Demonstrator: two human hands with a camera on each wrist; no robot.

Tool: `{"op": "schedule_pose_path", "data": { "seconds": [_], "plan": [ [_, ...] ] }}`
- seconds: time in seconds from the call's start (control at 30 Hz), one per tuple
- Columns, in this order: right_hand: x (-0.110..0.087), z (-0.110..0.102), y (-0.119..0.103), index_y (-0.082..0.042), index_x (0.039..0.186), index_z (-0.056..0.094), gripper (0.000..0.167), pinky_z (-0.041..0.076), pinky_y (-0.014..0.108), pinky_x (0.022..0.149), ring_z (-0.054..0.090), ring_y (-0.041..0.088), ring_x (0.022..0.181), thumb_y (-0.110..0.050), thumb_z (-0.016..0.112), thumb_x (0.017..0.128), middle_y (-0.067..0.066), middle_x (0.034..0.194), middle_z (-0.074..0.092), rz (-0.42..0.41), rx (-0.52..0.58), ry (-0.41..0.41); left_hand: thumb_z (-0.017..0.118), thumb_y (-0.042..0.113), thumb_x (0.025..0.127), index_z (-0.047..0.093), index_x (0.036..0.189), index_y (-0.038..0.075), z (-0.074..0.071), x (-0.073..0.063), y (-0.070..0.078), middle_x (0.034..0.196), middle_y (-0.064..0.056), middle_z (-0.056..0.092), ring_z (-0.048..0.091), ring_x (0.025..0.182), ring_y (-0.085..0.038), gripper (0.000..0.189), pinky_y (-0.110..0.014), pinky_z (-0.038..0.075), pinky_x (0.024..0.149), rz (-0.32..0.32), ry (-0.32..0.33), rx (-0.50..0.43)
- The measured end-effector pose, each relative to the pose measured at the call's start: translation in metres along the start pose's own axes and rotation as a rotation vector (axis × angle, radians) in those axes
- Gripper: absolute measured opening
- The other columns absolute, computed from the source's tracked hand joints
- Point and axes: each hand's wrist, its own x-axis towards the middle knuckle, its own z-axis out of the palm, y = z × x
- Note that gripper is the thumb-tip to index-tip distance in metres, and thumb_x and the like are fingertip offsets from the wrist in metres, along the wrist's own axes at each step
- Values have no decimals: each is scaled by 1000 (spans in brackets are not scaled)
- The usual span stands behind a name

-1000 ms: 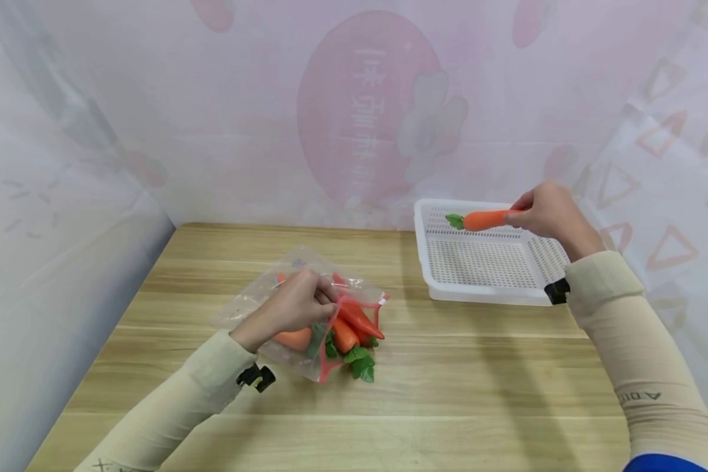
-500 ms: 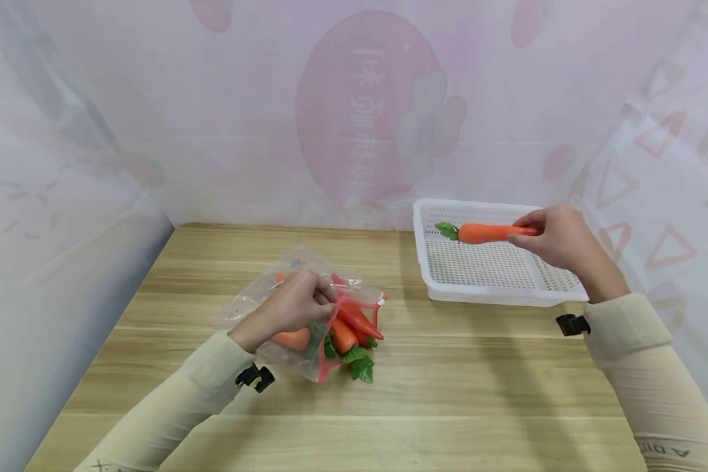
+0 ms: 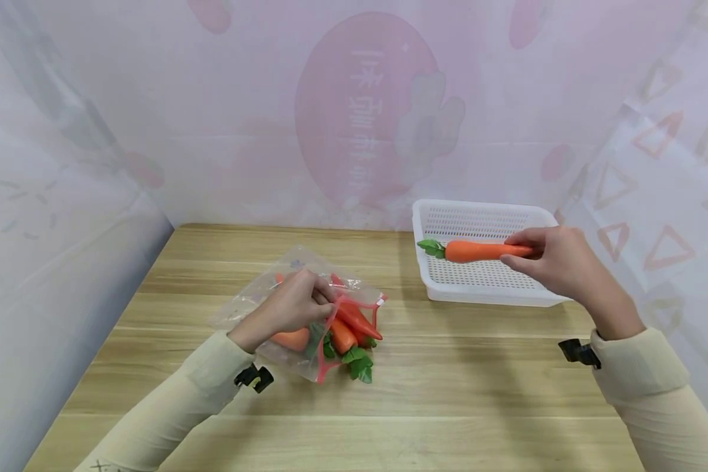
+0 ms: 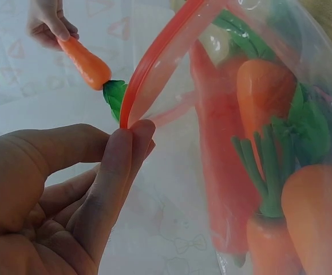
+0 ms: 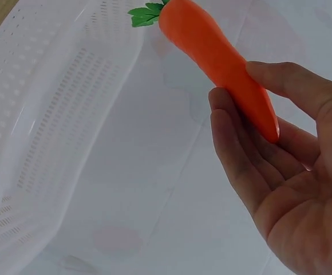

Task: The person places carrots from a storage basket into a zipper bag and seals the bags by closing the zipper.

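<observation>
At the basket (image 3: 484, 293), the right hand (image 3: 560, 260) pinches a carrot (image 3: 476, 252), its wrist view alone showing the tip (image 5: 273, 132); leftward, the left hand (image 3: 293, 303) pinches a bag (image 3: 308, 358).

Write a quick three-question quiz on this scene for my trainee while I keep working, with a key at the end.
1. Multiple choice: where does the right hand grip its carrot?
A) By the leafy end
B) Near the narrow tip
C) By both ends

2. Fill the gap: the left hand pinches the ... strip at the mouth of the plastic bag.

3. True or false: the leaves hanging out of the plastic bag touch the white basket.

Key:
1. B
2. red
3. False; the leaves and the white basket are apart.
</observation>
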Motion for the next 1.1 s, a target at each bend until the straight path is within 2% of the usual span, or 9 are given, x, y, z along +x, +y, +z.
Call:
{"op": "schedule_pose_path", "data": {
  "seconds": [0.27,0.6,0.77,0.9,1.1],
  "plan": [
    [-13,4,-19,-9,101,82,18,51,17,59,64,-1,64,-13,87,84,0,81,77,-107,5,38,75,3,92,82,94,4,0,1,-3,82,0,78,71,74,-7,7,-27,61,71,-10,0,11],
    [-25,12,-34,-10,102,83,22,51,14,64,70,1,70,-16,90,82,-3,86,80,-157,31,31,74,3,92,82,94,3,0,2,-5,80,0,78,72,74,-7,7,-27,61,71,6,-1,-7],
    [-30,22,-38,-9,103,83,22,54,15,67,71,3,72,-14,90,82,-2,88,80,-195,60,13,75,4,92,81,94,3,0,1,-5,80,1,78,72,74,-7,7,-26,60,70,6,-5,-17],
    [-36,33,-42,-11,101,82,19,55,15,65,70,-1,73,-13,90,83,-5,86,79,-210,83,7,75,5,93,81,94,3,1,1,-4,80,1,78,71,74,-7,7,-25,60,69,0,-7,-20],
    [-49,52,-46,-16,102,82,19,54,17,63,65,-3,71,-14,89,85,-9,85,77,-211,175,-20,75,5,93,82,95,3,3,1,-4,80,1,79,72,74,-7,7,-26,60,70,2,-9,-19]
  ]
}}
